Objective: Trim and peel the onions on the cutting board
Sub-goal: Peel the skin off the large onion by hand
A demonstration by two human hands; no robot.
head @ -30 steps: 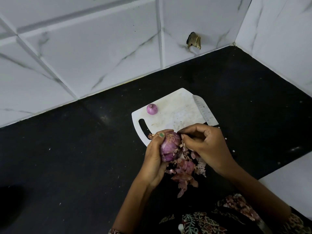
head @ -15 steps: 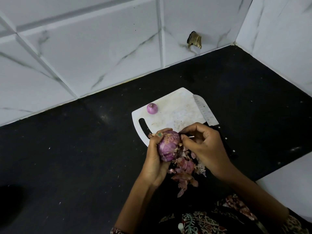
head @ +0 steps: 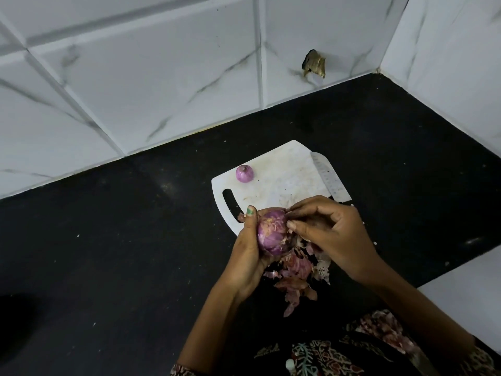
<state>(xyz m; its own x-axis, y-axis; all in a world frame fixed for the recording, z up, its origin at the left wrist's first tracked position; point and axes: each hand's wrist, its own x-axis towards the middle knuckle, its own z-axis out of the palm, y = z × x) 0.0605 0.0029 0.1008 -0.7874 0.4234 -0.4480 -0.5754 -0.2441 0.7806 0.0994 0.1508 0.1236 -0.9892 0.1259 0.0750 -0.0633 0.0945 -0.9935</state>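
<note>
The left hand (head: 245,256) is curling round a purple onion (head: 272,232), cupping it from the left side and from underneath, with the thumb lying up along the onion's left edge. The right hand (head: 332,234) is coming in from the right, its thumb and fingertips bunched together and pinching at the dry skin on the onion's top right. Both hands are holding the onion up over the near edge of a white cutting board (head: 282,177), which is lying on a black bench (head: 108,253). Just below the hands, a heap of pink and brown onion peelings (head: 296,275) is sitting on the bench. Farther out, a smaller peeled onion (head: 244,173) is resting on the board's far left part, above the handle slot. A knife (head: 329,180) is lying along the board's right edge, its blade pointing away from the person. Behind the bench, white marbled wall tiles (head: 162,77) are meeting in a corner.
</note>
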